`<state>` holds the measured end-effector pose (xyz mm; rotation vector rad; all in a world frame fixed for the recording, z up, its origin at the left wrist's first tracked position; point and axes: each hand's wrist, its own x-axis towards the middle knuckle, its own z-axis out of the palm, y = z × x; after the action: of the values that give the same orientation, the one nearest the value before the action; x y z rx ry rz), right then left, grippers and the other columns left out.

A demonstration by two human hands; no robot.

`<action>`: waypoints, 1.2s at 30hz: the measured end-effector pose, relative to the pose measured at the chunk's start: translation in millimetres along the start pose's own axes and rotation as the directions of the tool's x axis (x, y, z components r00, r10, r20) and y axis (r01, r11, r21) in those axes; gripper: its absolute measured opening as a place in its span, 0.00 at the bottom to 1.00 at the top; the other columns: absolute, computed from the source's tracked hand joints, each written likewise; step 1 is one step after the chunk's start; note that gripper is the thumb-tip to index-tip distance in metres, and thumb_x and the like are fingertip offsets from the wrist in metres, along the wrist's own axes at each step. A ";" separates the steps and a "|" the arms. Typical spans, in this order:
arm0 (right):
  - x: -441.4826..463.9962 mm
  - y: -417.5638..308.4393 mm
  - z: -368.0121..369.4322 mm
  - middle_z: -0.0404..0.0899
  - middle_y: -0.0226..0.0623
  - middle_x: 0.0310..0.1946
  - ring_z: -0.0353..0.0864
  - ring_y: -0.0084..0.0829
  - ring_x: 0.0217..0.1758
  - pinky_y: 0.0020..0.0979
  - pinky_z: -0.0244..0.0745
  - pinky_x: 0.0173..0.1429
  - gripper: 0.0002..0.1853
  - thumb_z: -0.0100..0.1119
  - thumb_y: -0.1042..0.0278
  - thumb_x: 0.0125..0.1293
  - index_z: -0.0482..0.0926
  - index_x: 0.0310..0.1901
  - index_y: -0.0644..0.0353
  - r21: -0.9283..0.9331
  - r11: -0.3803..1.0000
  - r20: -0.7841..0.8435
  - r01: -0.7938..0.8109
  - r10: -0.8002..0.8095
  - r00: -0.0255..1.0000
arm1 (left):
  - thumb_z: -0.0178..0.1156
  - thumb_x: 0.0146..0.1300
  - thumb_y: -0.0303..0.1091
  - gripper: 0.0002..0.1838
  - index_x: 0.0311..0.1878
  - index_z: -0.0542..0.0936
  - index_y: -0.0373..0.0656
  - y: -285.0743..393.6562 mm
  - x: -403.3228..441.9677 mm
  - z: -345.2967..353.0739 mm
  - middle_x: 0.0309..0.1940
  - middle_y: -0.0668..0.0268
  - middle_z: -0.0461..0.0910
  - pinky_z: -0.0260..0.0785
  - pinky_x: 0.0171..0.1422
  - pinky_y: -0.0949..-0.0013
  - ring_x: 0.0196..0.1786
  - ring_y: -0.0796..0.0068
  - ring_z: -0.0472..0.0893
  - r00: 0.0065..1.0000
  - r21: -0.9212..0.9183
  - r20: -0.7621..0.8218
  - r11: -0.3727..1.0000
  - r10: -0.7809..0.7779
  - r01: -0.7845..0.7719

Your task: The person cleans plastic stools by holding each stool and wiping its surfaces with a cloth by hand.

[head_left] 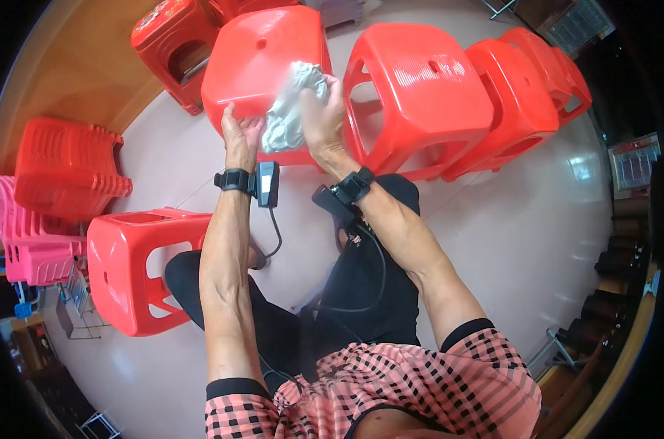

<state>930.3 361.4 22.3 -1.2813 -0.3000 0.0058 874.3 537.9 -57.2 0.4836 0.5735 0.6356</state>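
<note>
My right hand (323, 121) is closed around a crumpled pale grey-white cloth (286, 121), which hangs over the near right part of a red plastic stool's seat (262, 69). Some of the right fingers are blurred. At the near edge of that same stool is my left hand (242, 135), its thumb spread from loosely bent fingers and nothing visible in it. The cloth's left side comes close to the left fingers; whether they touch is unclear. The stool has a small hole in its seat.
More red stools (423, 80) stand in a row to the right. One red stool (116, 274) is beside my left leg. Stacked red stools (68, 168) and pink stools (35, 234) stand at the left. Cables run from dark wrist-worn devices (267, 184) across my lap.
</note>
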 end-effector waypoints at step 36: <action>-103.8 -36.9 -35.1 0.73 0.36 0.54 0.71 0.40 0.53 0.44 0.62 0.54 0.25 0.69 0.59 0.46 0.78 0.51 0.43 -0.176 0.636 0.893 0.751 -0.218 0.393 | 0.57 0.63 0.32 0.24 0.61 0.69 0.32 74.8 -284.0 -22.5 0.56 0.46 0.70 0.63 0.64 0.53 0.60 0.48 0.69 0.765 0.740 0.612 -0.486 0.202 -0.464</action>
<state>832.4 300.0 25.8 -1.6657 -1.6704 -0.0327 641.5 407.1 66.9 2.6429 0.6520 0.5885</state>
